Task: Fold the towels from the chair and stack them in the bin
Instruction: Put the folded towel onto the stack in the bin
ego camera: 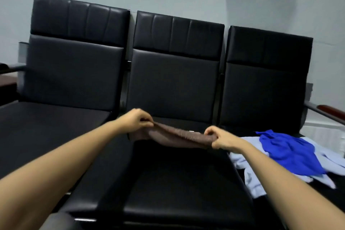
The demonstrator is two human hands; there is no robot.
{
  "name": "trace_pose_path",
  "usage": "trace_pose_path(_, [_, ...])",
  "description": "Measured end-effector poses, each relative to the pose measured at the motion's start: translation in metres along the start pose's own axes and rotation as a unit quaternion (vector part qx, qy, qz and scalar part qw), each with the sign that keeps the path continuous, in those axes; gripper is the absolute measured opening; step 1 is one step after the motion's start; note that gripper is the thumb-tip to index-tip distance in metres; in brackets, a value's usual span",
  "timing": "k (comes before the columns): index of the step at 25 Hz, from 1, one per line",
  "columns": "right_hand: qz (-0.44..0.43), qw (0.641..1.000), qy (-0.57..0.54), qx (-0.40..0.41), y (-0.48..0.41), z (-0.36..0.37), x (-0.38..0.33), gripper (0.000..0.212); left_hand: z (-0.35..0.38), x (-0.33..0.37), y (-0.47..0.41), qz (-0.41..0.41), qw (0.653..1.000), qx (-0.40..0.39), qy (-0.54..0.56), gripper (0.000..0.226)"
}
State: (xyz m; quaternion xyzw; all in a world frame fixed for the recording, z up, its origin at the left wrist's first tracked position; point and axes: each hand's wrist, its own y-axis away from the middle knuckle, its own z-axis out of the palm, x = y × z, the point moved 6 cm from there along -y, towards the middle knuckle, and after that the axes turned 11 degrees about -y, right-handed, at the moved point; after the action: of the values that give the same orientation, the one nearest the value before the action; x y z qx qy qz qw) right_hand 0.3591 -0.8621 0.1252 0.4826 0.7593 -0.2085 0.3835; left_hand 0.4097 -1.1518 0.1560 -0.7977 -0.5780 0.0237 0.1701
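Note:
A brown towel (177,136) is stretched above the middle seat of a black three-seat chair (171,87). My left hand (137,119) pinches its left end and my right hand (217,139) pinches its right end, both with curled fingers. The towel sags slightly between them and looks doubled over. On the right seat lies a crumpled bright blue towel (285,150) on top of a pale blue towel (248,172). No bin is in view.
The left seat (46,129) and the front of the middle seat (175,183) are bare black leather. A wooden armrest (330,111) juts out at the right, another armrest (11,67) at the left. A pale wall stands behind.

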Motion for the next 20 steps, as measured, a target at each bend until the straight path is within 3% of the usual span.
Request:
trace_pose_path(3, [0.071, 0.991, -0.094, -0.063, 0.024, 0.04, 0.053, 0.044, 0.065, -0.003, 0.039, -0.038, 0.996, -0.068, 0.049, 0.015])
trace_pose_path(6, [0.068, 0.986, -0.149, -0.009, 0.029, 0.054, 0.08, 0.044, 0.103, -0.004, 0.068, -0.089, 0.993, -0.06, 0.042, 0.028])
trace_pose_path(8, [0.046, 0.983, -0.174, 0.027, 0.03, 0.056, 0.085, 0.042, 0.102, 0.001, 0.071, -0.085, 0.991, -0.096, 0.026, 0.021])
trace_pose_path(13, [0.053, 0.989, -0.138, -0.013, 0.025, 0.052, 0.08, 0.027, 0.106, 0.002, 0.075, -0.085, 0.969, -0.213, 0.091, 0.022])
trace_pose_path(16, [0.064, 0.995, -0.069, 0.033, 0.012, 0.049, 0.069, 0.019, 0.1, 0.002, 0.065, -0.073, 0.959, -0.265, 0.068, 0.027])
trace_pose_path(18, [0.061, 0.994, -0.057, 0.068, -0.001, 0.046, 0.066, 0.037, 0.088, -0.011, 0.05, -0.088, 0.963, -0.24, 0.085, 0.021])
trace_pose_path(20, [0.054, 0.987, -0.12, 0.094, -0.014, 0.038, 0.066, 0.039, 0.081, -0.032, 0.039, -0.129, 0.968, -0.19, 0.101, 0.012])
